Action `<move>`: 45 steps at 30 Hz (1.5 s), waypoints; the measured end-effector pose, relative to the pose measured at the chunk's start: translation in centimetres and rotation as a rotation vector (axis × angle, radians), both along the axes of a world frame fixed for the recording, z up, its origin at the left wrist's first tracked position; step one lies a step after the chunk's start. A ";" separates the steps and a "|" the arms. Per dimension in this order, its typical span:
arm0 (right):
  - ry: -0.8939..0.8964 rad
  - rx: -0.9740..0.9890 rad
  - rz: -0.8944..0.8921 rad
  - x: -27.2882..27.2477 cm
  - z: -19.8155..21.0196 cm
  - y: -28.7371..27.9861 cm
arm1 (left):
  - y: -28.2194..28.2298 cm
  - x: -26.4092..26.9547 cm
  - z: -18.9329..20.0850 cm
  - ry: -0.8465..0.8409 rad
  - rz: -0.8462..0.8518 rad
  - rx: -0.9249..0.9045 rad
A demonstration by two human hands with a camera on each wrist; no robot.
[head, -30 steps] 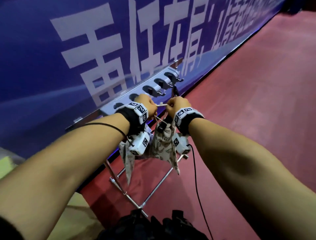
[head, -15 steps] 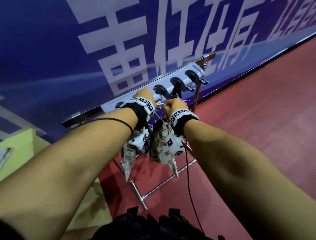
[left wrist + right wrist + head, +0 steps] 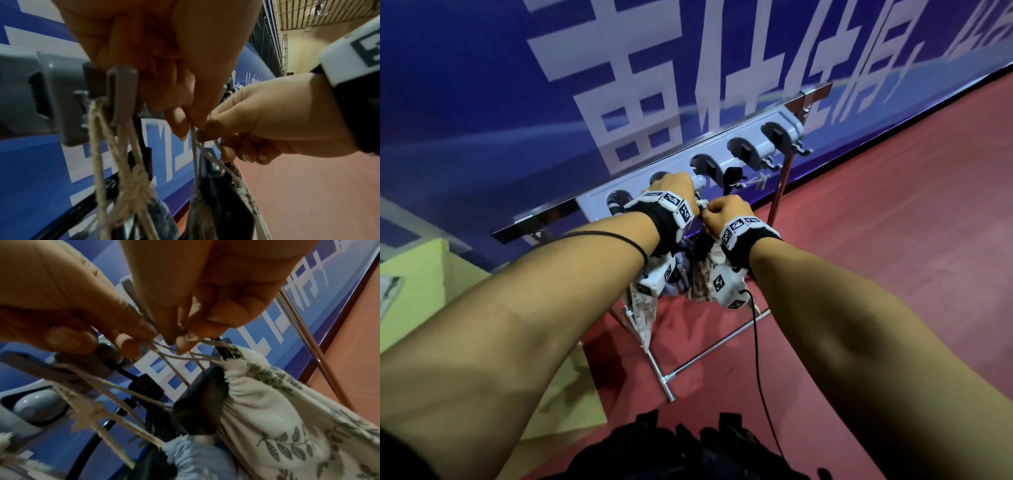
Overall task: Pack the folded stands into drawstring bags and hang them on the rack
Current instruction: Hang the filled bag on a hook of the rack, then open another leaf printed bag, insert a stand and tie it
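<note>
Both hands raised together in front of the rack [image 3: 619, 202], a grey hook strip on a metal frame standing on the red floor [image 3: 893, 274] before a blue banner [image 3: 482, 102] with white lettering; left hand [image 3: 674, 186] and right hand [image 3: 726, 212] nearly touching, each with fingertips pinched on the thin pale cords [image 3: 170, 356] of a leaf-print bag [image 3: 277, 426]; left hand [image 3: 164, 56], seen from its wrist, nipping the cords between thumb and forefinger just beside a grey hook [image 3: 121, 94]; right hand [image 3: 263, 123] gripping the same cords slightly lower, its other fingers curled in; the leaf-print bag hanging from those cords just below the hands, its gathered mouth drawn partly closed round a dark stand [image 3: 203, 402] that protrudes from the opening; whether these cords already sit over a hook cannot be told. A second bag, pale blue [image 3: 195, 456], hanging beside and below the first, its thicker twine [image 3: 107, 146] looped over the grey hook, a dark object at its mouth; further hooks [image 3: 743, 154] along the strip to the right; a yellow-green surface [image 3: 421, 274] at lower left of the head view; a black cable [image 3: 756, 342] trailing from the right wrist.
</note>
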State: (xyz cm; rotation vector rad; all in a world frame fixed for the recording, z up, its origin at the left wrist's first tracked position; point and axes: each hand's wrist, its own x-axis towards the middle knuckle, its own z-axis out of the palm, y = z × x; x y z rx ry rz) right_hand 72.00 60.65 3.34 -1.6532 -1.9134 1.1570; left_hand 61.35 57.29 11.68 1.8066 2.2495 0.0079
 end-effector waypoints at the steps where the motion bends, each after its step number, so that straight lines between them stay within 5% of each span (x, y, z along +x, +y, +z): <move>1: 0.012 0.003 -0.005 0.1 0.1 -0.2 | 0.0 -0.1 0.0 -0.001 -0.029 -0.005; 9: 0.054 0.073 -0.159 1.4 2.3 -2.5 | -1.6 -0.5 0.9 -0.064 -0.130 0.011; 19: 0.140 0.188 -0.329 -3.4 8.2 -8.7 | -7.5 -7.1 3.4 -0.366 0.040 0.290; 23: 0.126 0.241 -0.272 -10.6 9.9 -13.2 | -12.6 -14.2 5.3 -0.381 0.137 0.397; 39: -0.145 0.327 0.470 -57.6 12.3 -45.0 | -50.4 -59.7 5.1 -0.390 0.680 0.579; 45: -0.252 0.312 0.689 -66.1 9.8 -49.8 | -58.2 -68.6 2.5 -0.386 0.866 0.557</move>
